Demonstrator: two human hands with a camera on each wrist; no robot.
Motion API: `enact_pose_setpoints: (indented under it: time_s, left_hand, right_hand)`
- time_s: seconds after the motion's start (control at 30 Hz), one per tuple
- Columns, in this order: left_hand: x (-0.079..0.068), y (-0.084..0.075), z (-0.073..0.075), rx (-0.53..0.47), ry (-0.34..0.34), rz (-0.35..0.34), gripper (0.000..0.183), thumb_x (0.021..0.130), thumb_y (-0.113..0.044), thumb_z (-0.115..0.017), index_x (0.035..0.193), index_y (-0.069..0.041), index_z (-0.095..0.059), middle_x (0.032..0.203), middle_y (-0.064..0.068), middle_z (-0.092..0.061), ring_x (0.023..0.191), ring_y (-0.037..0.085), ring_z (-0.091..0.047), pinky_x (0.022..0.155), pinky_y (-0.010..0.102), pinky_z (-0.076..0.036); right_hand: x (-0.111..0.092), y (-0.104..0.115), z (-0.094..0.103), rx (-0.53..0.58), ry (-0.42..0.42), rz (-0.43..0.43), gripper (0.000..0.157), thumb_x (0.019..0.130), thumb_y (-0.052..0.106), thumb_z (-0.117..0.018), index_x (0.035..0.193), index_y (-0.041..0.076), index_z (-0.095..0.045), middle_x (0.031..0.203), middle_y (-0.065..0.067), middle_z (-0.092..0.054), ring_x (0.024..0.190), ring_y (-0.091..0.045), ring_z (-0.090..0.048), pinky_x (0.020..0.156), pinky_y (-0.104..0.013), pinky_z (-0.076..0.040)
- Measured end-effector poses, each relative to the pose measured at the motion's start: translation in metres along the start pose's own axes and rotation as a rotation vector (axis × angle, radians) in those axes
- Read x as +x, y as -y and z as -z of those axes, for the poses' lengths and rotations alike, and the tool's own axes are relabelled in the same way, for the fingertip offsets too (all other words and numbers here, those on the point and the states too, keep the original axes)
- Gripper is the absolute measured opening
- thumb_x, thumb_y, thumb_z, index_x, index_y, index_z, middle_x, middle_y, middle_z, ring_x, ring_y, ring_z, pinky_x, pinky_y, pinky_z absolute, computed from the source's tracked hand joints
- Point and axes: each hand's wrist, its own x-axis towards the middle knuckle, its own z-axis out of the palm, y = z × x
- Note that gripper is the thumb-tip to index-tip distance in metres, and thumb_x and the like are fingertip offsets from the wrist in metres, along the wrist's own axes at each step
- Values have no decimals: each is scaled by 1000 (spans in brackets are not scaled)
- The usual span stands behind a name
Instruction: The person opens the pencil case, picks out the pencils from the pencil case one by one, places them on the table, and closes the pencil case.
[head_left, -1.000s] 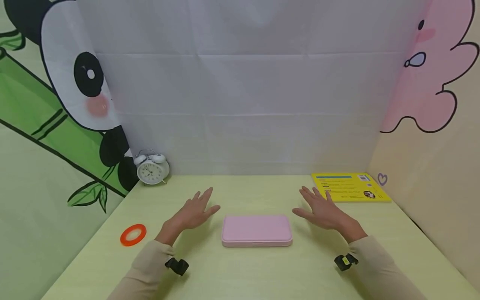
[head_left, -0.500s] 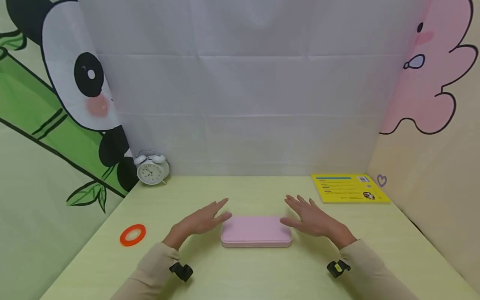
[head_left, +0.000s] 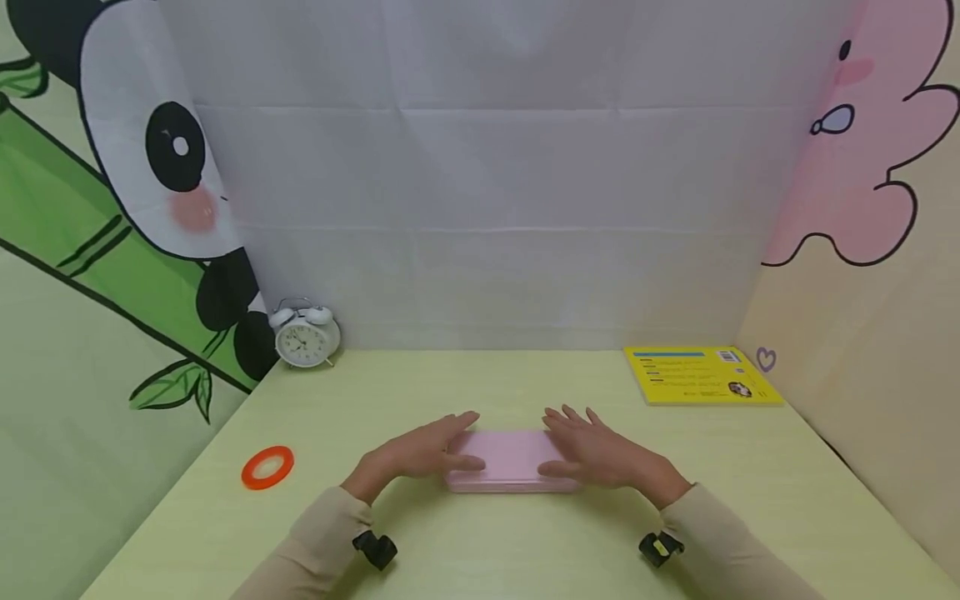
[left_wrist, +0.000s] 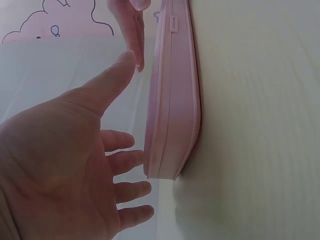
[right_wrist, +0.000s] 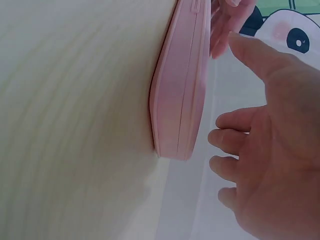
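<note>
A flat pink case point(head_left: 513, 462) with rounded corners lies closed on the table, its long side toward me. The left wrist view shows its seam and a small latch point(left_wrist: 174, 24) on the front edge. My left hand point(head_left: 423, 450), fingers extended and thumb apart, is over the case's left end. On the opposite side my right hand point(head_left: 603, 454) is spread over the right end. Both wrist views show the palms facing the case, with a gap between each thumb and its lid. Neither hand grips anything.
An orange-red ring point(head_left: 267, 467) lies on the table point(head_left: 480, 550) at left. A white alarm clock point(head_left: 306, 335) stands at the back left corner, and a yellow book point(head_left: 701, 377) lies at the back right. A white sheet point(head_left: 495, 183) hangs behind.
Both hands have come inward and slightly toward me, from either side of the pink case to above its two ends. The case has stayed in place.
</note>
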Motion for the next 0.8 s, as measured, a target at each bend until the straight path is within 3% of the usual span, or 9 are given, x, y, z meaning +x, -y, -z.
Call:
enact_pose_setpoints:
  time_s: [0.3,0.47,0.8]
  left_hand:
    - [4,-1,-7,41,57,-16,92,87,-49,-74,158,-12,-28,161,13,-26,148,36,-21,115,52,-22]
    - [4,0,-7,86,100,-60,98,84,-52,-76,159,-13,-27,164,13,-21,150,36,-15,116,53,-19]
    - [6,1,-14,162,68,-138,87,85,-47,-77,157,-22,-35,161,15,-28,148,39,-20,113,56,-25]
  right_hand:
    - [6,4,-3,99,72,15,83,93,46,-69,152,-1,-37,160,-18,-27,148,-41,-20,115,-55,-20]
    - [8,3,-5,95,100,11,84,92,45,-71,152,-2,-36,159,-18,-29,147,-40,-22,114,-55,-22]
    - [9,6,-9,70,88,-21,83,89,45,-73,151,0,-40,159,-16,-32,147,-39,-24,115,-52,-23]
